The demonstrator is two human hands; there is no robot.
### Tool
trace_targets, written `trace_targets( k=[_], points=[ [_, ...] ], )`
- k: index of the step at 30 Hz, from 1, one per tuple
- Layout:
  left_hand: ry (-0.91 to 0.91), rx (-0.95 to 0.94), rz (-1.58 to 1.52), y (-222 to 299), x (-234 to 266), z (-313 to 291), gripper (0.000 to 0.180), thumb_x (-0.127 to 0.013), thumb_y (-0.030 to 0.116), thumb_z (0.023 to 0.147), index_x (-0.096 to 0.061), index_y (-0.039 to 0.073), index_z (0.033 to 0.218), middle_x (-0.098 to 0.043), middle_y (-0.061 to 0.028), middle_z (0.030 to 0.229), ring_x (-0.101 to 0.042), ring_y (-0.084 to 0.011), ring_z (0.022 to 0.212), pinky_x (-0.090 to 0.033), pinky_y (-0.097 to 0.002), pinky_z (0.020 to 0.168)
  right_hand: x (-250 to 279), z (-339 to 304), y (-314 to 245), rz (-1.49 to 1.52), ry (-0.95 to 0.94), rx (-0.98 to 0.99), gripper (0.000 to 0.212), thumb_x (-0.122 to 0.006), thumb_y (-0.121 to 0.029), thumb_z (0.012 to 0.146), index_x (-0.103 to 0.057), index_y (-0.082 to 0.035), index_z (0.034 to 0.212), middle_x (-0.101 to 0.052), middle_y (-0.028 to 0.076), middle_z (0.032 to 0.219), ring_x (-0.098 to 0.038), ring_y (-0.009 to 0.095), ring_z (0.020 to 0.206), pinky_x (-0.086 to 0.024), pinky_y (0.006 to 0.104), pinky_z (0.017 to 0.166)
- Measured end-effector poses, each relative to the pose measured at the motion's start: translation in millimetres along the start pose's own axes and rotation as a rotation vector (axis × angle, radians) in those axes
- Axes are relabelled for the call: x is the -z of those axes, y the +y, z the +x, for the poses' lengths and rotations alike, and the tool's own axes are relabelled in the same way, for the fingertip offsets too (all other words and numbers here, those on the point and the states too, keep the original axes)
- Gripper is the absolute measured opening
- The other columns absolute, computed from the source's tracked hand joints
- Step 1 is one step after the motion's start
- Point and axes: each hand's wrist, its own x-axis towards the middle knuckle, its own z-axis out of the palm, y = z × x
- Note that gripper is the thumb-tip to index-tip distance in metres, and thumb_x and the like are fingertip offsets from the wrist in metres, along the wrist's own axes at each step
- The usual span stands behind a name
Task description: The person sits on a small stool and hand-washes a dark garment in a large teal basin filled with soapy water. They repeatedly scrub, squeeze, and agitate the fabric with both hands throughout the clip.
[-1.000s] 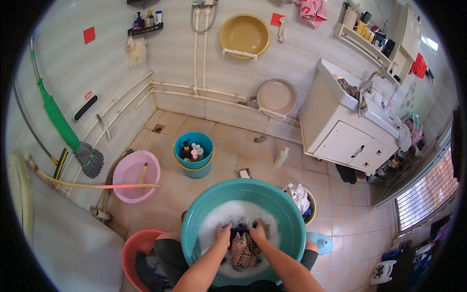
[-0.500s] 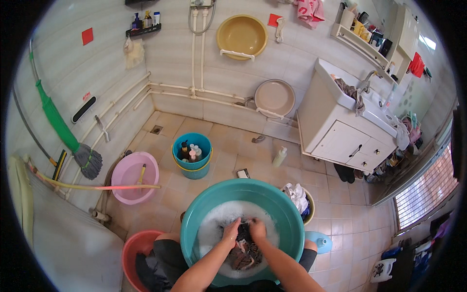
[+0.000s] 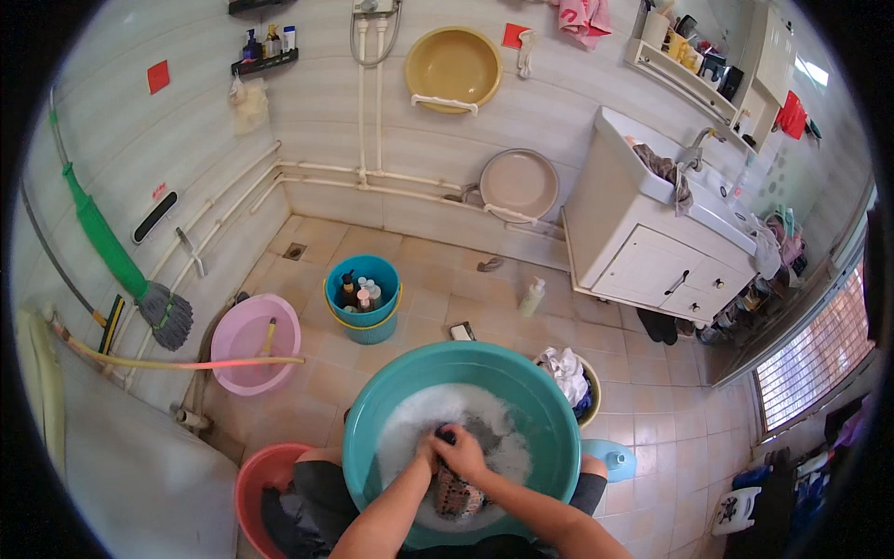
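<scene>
A large green basin [image 3: 375,396] stands between my knees with white suds [image 3: 410,410] and greyish water in it. My left hand [image 3: 429,453] and my right hand [image 3: 462,453] press together over the middle of the basin. Both are closed around a bunched dark, brown-patterned garment [image 3: 456,496]. A small dark piece of it pokes out above the fingers, while the patterned part hangs below the hands toward me. My fingers hide much of the gripped cloth.
A red tub [image 3: 250,484] with dark clothes is at my left. A yellowish basin [image 3: 594,401] of clothes and a blue jug [image 3: 616,458] stand at the right. Farther off are a pink basin [image 3: 279,373], a blue bucket [image 3: 374,328] of bottles and a pump bottle [image 3: 533,296].
My right hand has moved left to meet my left hand, which has shifted slightly left and nearer. The garment, more spread out before, is now gathered between them.
</scene>
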Motion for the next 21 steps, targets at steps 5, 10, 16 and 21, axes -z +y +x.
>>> trace_targets(
  k=[5, 10, 16, 21],
  points=[
    [0.235, -0.052, 0.197, 5.2, -56.1, -37.8, 0.046, -0.052, 0.04, 0.08, -0.053, 0.002, 0.105, -0.052, -0.0124, 0.104, -0.049, -0.0232, 0.091, -0.04, -0.0378, 0.076, 7.3, 4.9, -10.8, -0.199, 0.187, 0.081, 0.034, -0.057, -0.039, 0.075, -0.062, -0.005, 0.079, -0.059, 0.019, 0.074, -0.057, 0.038, 0.069, -0.045, 0.0419, 0.062],
    [0.15, -0.445, 0.572, 64.9, -106.5, -104.6, 0.039, -0.061, 0.036, 0.076, -0.061, -0.002, 0.086, -0.06, -0.0075, 0.079, -0.051, -0.0137, 0.074, -0.04, -0.0286, 0.067, 73.4, 40.6, 38.4, -0.29, 0.186, -0.162, 0.052, -0.047, -0.052, 0.078, -0.059, -0.002, 0.09, -0.06, 0.022, 0.082, -0.057, 0.038, 0.08, -0.044, 0.043, 0.072],
    [0.326, -0.931, 1.188, 127.8, -101.9, -128.2, 0.03, -0.066, 0.025, 0.071, -0.057, -0.003, 0.072, -0.057, -0.0178, 0.063, -0.055, -0.0271, 0.057, -0.042, -0.0343, 0.054, 156.2, 23.8, 29.0, -0.214, -0.089, -0.154, 0.054, -0.058, -0.046, 0.074, -0.054, -0.002, 0.105, -0.061, 0.019, 0.088, -0.058, 0.029, 0.086, -0.044, 0.0367, 0.077],
    [0.301, -0.96, 1.414, 126.7, -92.1, -127.8, 0.02, -0.065, 0.016, 0.069, -0.056, -0.001, 0.077, -0.058, -0.0175, 0.069, -0.057, -0.0321, 0.068, -0.043, -0.0388, 0.059, 169.8, 23.5, 22.7, 0.379, -0.252, -0.013, 0.048, -0.068, -0.008, 0.068, -0.05, -0.007, 0.112, -0.055, 0.005, 0.098, -0.05, 0.014, 0.093, -0.039, 0.0276, 0.083]
  ],
)
